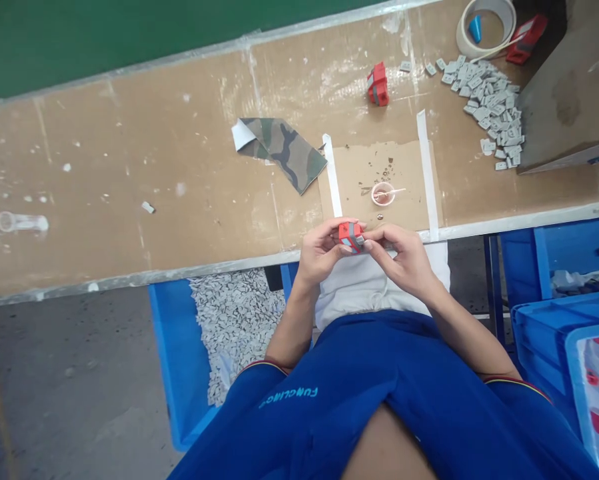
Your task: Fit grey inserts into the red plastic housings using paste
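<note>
A small red plastic block with grey and white parts (348, 231) is held over the table's front edge. My left hand (322, 252) is closed around its left side, thumb below and fingers above. From the right, my right hand (402, 257) pinches a small grey piece (360, 241) against the block with thumb and forefinger; the fingertips partly hide it. Just beyond the hands stands a little clear cup (382, 195) with reddish contents and a thin white stick in it. A similar red block (378, 85) rests farther back on the table.
Many grey pieces (499, 110) lie heaped at right, near a tape roll (463, 35), another red block (528, 39) and a brown panel (569, 87). Camouflage cloth (284, 150) lies left of the cup. Blue bins (176, 360) stand below the table, left and right.
</note>
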